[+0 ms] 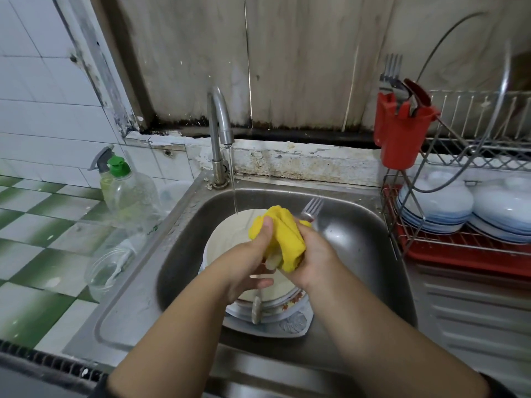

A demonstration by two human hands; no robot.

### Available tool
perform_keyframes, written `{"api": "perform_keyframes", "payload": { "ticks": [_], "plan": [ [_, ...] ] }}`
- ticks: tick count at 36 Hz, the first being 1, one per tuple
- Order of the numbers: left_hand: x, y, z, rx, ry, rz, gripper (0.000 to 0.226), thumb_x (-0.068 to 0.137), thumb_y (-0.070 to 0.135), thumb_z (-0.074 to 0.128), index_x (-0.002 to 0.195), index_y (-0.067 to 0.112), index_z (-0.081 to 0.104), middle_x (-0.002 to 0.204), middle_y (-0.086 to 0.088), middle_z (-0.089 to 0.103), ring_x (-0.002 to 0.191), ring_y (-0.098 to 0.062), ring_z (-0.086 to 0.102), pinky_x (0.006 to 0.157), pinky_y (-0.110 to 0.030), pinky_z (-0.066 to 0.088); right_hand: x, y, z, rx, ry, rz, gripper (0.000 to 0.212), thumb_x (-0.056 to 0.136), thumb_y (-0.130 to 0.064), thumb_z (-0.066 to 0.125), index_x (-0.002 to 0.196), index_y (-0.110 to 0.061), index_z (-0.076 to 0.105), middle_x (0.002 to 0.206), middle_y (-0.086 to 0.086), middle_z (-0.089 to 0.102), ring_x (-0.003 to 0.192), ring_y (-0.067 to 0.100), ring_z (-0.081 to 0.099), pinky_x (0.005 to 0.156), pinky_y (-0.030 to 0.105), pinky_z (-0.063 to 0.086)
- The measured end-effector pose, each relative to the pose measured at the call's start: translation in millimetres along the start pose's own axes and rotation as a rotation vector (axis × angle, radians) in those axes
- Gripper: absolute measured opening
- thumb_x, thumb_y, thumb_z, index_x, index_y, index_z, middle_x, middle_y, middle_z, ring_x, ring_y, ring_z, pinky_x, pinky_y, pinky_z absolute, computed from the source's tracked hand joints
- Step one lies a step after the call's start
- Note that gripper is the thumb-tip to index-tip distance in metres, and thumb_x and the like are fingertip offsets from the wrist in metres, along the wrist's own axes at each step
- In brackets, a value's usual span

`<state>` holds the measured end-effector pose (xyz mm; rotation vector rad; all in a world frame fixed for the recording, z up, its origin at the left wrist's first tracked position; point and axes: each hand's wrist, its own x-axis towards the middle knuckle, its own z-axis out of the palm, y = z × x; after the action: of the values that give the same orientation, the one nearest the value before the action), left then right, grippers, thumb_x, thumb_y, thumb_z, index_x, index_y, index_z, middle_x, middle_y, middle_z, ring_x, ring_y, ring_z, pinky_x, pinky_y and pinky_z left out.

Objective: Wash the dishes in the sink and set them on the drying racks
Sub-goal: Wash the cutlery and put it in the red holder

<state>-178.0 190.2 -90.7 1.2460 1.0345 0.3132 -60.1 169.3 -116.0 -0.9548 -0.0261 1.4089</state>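
Inside both hands' grip, yellow cloth (283,237)

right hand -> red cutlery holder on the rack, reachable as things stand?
Probably yes. The red cutlery holder hangs on the rack's near-left corner, up and right of the right hand, with nothing between them. But that hand is wrapped round the yellow cloth and fork, so it isn't free.

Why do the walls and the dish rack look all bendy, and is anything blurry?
Head view: the wide lens bows the edges, so the tiled wall and dish rack curve; the fork by the yellow cloth is smeared, and the draining board beside the sink is blurred; the middle stays sharper.
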Motion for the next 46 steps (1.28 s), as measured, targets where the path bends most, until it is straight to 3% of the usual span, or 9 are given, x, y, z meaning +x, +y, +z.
{"api": "perform_keyframes", "payload": {
  "ticks": [5,9,16,21,26,31,36,40,46],
  "plan": [
    [2,5,9,-0.003,0.129,0.095,0.015,0.094,0.026,0.055,0.089,0.014,0.062,0.082,-0.005,0.065,0.071,-0.013,0.058,0.061,-0.02,0.053,5,11,0,-0.217,0.078,-0.028,0.044,0.085,-0.05,0.061,0.113,-0.016,0.065,0.106,0.007,0.067,0.098,0.022,0.062,0.082,0.039,0.051],
    [4,4,-4,0.068,0.165,0.112,0.01,0.092,0.022,0.056,0.086,0.016,0.061,0.078,-0.005,0.063,0.068,-0.016,0.056,0.062,-0.023,0.048,3,-7,-7,-0.294,0.098,-0.045,0.046,0.085,-0.055,0.057,0.114,-0.02,0.063,0.119,0.006,0.06,0.133,0.026,0.036,0.114,0.043,0.022],
    [2,1,-14,0.071,0.147,0.109,0.013,0.091,0.025,0.057,0.094,0.013,0.062,0.078,-0.006,0.062,0.067,-0.016,0.054,0.059,-0.023,0.046,8,-25,-9,-0.401,0.116,-0.068,0.03,0.099,-0.03,0.047,0.079,-0.016,0.066,0.099,0.001,0.061,0.124,0.025,0.043,0.089,0.036,0.036],
    [-4,2,-26,0.063,0.162,0.107,0.011,0.09,0.024,0.058,0.085,0.015,0.06,0.067,-0.002,0.057,0.06,-0.014,0.05,0.054,-0.021,0.044,7,-34,-4,-0.399,0.101,-0.051,0.032,0.1,-0.031,0.043,0.08,-0.015,0.062,0.078,-0.001,0.059,0.067,0.01,0.049,0.059,0.024,0.041],
    [-10,-3,-39,0.077,0.147,0.1,0.013,0.091,0.023,0.057,0.082,0.014,0.059,0.057,0.002,0.055,0.054,-0.012,0.048,0.049,-0.018,0.043,8,-39,-1,-0.322,0.079,-0.103,0.032,0.102,-0.027,0.039,0.082,-0.009,0.057,0.05,-0.001,0.064,0.039,0.002,0.055,0.041,0.014,0.046],
    [-13,-3,-47,0.098,0.141,0.065,0.012,0.091,0.023,0.057,0.087,0.012,0.059,0.066,-0.003,0.057,0.058,-0.014,0.051,0.051,-0.019,0.044,6,-48,2,-0.241,0.124,-0.185,0.034,0.102,-0.027,0.038,0.08,-0.007,0.055,0.065,0.006,0.064,0.038,0.003,0.056,0.04,0.014,0.047],
    [-16,0,-53,0.102,0.14,0.052,0.013,0.091,0.025,0.057,0.093,0.012,0.06,0.081,-0.009,0.058,0.069,-0.019,0.052,0.059,-0.023,0.045,-1,-57,-7,-0.069,0.18,-0.287,0.034,0.102,-0.026,0.036,0.081,-0.005,0.053,0.081,0.01,0.06,0.072,0.015,0.061,0.052,0.021,0.055],
    [-13,7,-45,0.084,0.136,0.059,0.013,0.091,0.026,0.057,0.091,0.014,0.06,0.074,-0.005,0.058,0.063,-0.015,0.052,0.056,-0.021,0.046,-9,-52,-4,-0.039,0.176,-0.351,0.03,0.103,-0.022,0.035,0.086,-0.003,0.051,0.084,0.014,0.06,0.077,0.018,0.062,0.078,0.032,0.049],
    [-12,23,-27,0.05,0.121,0.107,0.014,0.093,0.023,0.055,0.082,0.013,0.056,0.054,0.001,0.052,0.048,-0.01,0.047,0.041,-0.017,0.04,-21,-55,0,-0.054,0.177,-0.441,0.024,0.104,-0.019,0.034,0.095,-0.004,0.05,0.086,0.017,0.062,0.083,0.021,0.067,0.077,0.029,0.053]
  ]
}}
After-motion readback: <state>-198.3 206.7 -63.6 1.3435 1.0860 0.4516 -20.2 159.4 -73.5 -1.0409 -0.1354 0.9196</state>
